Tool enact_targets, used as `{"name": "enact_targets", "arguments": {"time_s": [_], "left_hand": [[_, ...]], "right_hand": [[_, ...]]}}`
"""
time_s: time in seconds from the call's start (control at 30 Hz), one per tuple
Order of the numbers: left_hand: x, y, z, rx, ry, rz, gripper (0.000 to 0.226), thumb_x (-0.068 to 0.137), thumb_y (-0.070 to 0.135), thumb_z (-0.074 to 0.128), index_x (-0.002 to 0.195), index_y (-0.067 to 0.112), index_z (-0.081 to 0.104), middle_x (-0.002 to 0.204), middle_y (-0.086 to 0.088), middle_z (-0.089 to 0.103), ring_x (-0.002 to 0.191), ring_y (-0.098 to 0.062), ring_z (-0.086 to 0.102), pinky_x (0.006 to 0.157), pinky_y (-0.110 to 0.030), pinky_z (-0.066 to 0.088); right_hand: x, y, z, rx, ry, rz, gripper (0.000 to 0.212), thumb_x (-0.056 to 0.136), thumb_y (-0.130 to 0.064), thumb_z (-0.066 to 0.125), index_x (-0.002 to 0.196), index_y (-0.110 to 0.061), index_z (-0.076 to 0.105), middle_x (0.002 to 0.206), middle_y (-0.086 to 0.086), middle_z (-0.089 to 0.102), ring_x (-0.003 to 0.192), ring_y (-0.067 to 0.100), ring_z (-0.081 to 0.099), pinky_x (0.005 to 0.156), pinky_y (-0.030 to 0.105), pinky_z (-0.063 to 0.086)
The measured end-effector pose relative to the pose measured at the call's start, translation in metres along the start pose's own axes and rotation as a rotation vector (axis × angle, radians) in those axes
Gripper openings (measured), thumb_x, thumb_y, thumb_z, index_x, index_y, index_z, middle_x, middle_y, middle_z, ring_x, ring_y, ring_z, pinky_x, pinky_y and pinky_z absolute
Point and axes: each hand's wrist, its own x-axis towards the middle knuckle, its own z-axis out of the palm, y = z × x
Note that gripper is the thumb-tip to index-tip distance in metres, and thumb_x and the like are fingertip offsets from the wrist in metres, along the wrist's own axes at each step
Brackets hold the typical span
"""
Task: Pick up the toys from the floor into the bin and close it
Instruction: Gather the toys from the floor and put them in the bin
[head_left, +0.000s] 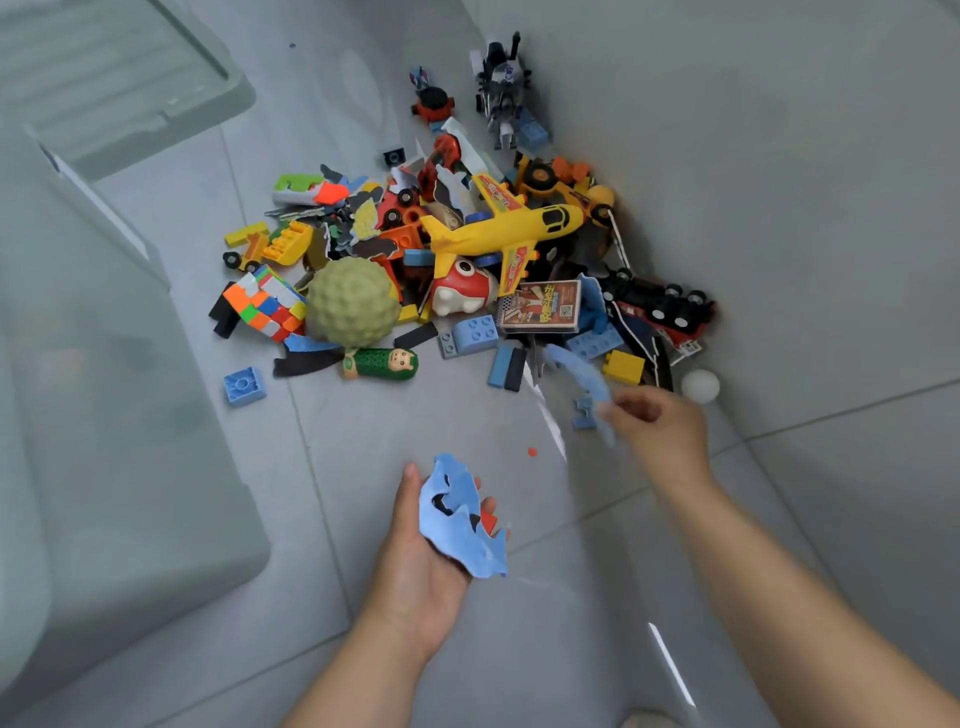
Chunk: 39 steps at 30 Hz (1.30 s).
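A pile of toys lies on the grey floor: a yellow plane (506, 228), a green bumpy ball (353, 301), a puzzle cube (265, 304), blue bricks (470, 335), a card box (540, 306), toy cars (657, 304). My left hand (431, 551) lies palm up, cupped around blue foam pieces (460, 514). My right hand (657, 431) pinches another blue foam piece (584, 379), lifted just off the pile's near edge. The translucent bin (104, 405) stands at the left, blurred.
The bin's lid (119, 78) lies on the floor at the top left. A white ball (700, 385) rests beside my right hand. A lone blue brick (244, 385) and a small red bit (532, 451) lie apart from the pile.
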Motion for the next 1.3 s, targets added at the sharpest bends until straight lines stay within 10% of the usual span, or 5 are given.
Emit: {"name": "enact_targets", "arguments": {"time_s": [0.17,0.4,0.8,0.97,1.3], "left_hand": [[0.000,-0.010,0.000,0.166,-0.123,0.155,0.057,0.075,0.062,0.039,0.089,0.015,0.069,0.085,-0.016,0.067,0.097,-0.033,0.058,0.077,-0.043,0.053],[0.007,-0.009,-0.002,0.129,0.025,0.139,0.032,0.095,0.026,0.045,0.125,0.023,0.054,0.119,0.001,0.058,0.124,-0.022,0.049,0.070,-0.032,0.053],[0.003,-0.012,-0.006,0.234,-0.057,0.137,0.053,0.085,0.055,0.037,0.064,0.027,0.077,0.063,-0.009,0.069,0.077,-0.023,0.068,0.077,-0.045,0.057],[0.009,-0.014,-0.007,0.110,-0.130,0.156,0.044,0.078,0.050,0.048,0.092,0.014,0.069,0.087,-0.012,0.071,0.075,-0.023,0.070,0.060,-0.033,0.058],[0.012,-0.009,-0.011,0.126,-0.075,0.136,0.034,0.085,0.024,0.050,0.114,0.011,0.058,0.099,-0.009,0.068,0.091,-0.021,0.064,0.069,-0.034,0.059]], "right_hand": [[-0.099,-0.031,0.024,0.218,-0.570,0.070,0.008,0.075,-0.004,0.073,0.074,-0.011,0.070,0.069,0.009,0.069,0.055,0.008,0.059,0.058,0.019,0.050],[-0.001,0.017,0.001,-0.343,-0.005,-0.154,0.037,0.086,-0.023,0.064,0.121,-0.016,0.055,0.114,0.000,0.055,0.104,0.016,0.053,0.086,0.027,0.041],[-0.042,0.016,0.026,-0.133,-0.185,-0.253,0.047,0.076,-0.018,0.074,0.119,-0.021,0.055,0.104,-0.003,0.057,0.083,0.005,0.054,0.072,0.008,0.040],[-0.094,-0.010,0.038,-0.286,-0.498,-0.679,0.054,0.074,-0.042,0.069,0.120,-0.014,0.057,0.107,-0.001,0.056,0.086,0.001,0.047,0.083,0.012,0.036],[0.068,0.028,0.004,-0.829,-0.031,-0.377,0.043,0.090,-0.020,0.055,0.130,-0.006,0.044,0.130,0.017,0.048,0.116,0.034,0.041,0.095,0.039,0.034]]}}
